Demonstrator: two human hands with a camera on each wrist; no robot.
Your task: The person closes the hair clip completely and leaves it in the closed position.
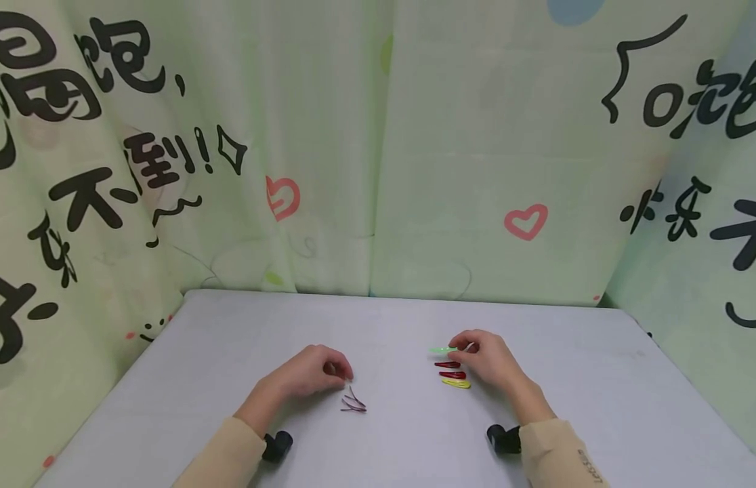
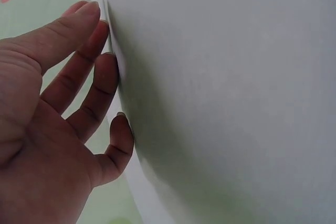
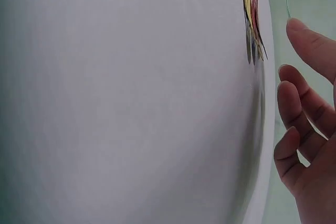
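Note:
My right hand pinches a light green hair clip between thumb and fingertips, above the far end of a short row. That row holds two dark red hair clips and a yellow hair clip, lying nearly parallel. In the right wrist view the green clip shows as a thin line beyond the thumb tip. My left hand is over the table with loosely bent fingers, its fingertips just behind a small crossed group of thin dark reddish clips. The left wrist view shows nothing between thumb and fingers.
A white table spreads under both hands. Behind it and at both sides hangs a pale green curtain with dark lettering and pink hearts. Black wrist devices sit by both beige sleeves.

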